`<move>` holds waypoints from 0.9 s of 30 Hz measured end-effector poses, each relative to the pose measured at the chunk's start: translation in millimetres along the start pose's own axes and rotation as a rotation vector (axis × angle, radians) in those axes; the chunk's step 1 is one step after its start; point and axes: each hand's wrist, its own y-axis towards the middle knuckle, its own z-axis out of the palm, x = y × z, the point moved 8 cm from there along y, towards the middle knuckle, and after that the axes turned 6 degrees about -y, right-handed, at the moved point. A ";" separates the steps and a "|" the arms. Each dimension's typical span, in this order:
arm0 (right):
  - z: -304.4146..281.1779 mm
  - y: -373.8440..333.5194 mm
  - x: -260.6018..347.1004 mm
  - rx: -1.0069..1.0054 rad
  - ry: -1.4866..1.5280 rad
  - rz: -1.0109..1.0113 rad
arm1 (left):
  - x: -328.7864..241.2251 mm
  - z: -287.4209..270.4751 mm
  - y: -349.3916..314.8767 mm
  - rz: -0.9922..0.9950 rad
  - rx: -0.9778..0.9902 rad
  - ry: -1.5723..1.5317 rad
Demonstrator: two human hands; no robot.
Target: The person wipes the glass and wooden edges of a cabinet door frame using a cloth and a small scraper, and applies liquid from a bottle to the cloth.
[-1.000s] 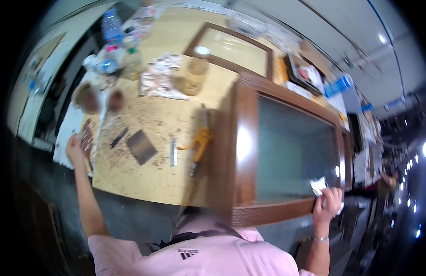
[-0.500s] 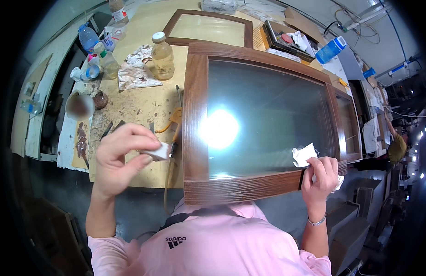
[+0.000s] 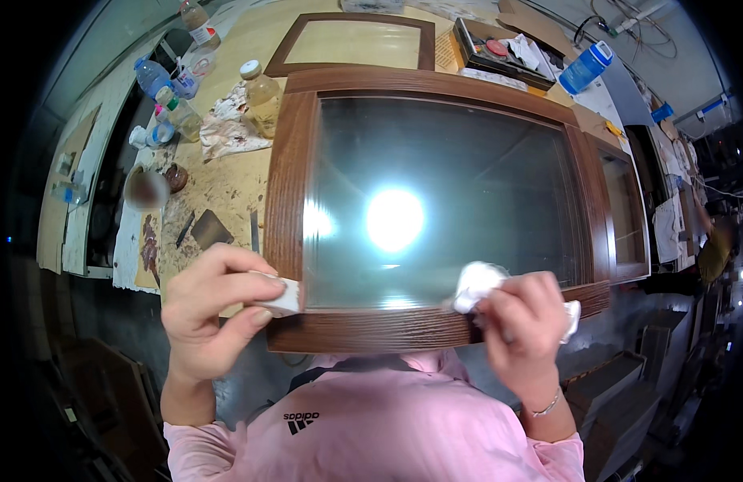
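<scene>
A brown wood-grain framed glass panel [image 3: 363,331] lies in front of me, its glass [image 3: 468,177] reflecting a bright lamp. My left hand [image 3: 207,309] pinches a small white block [image 3: 286,298] between thumb and fingers. The block is at the frame's near left corner; whether it touches the wood I cannot tell. My right hand [image 3: 526,325], blurred by motion, grips a crumpled white cloth [image 3: 477,284] over the near rail toward the right. Part of the cloth sticks out on the far side of that hand.
Left on the stained table [image 3: 227,189] stand a white-capped bottle of yellowish liquid [image 3: 262,100], a crumpled stained cloth [image 3: 231,136], several other bottles and a dark flat scrap [image 3: 212,230]. Behind lie another frame [image 3: 285,48] and an open box [image 3: 500,56]. A blue bottle [image 3: 584,70] stands right.
My left hand has brought the white block right and down to the frame's corner. My right hand has moved left along the near rail with the cloth. The framed panel appears farther left.
</scene>
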 end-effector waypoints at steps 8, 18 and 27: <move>38.4 28.1 39.8 0.335 0.036 -0.140 | 20.1 17.3 5.2 -0.092 -0.103 -0.306; 78.8 66.5 29.8 0.751 0.212 -0.128 | 52.5 40.2 9.4 -0.125 -0.083 -0.548; 85.9 68.8 29.1 0.854 0.181 -0.091 | 52.7 42.6 6.5 -0.124 -0.068 -0.577</move>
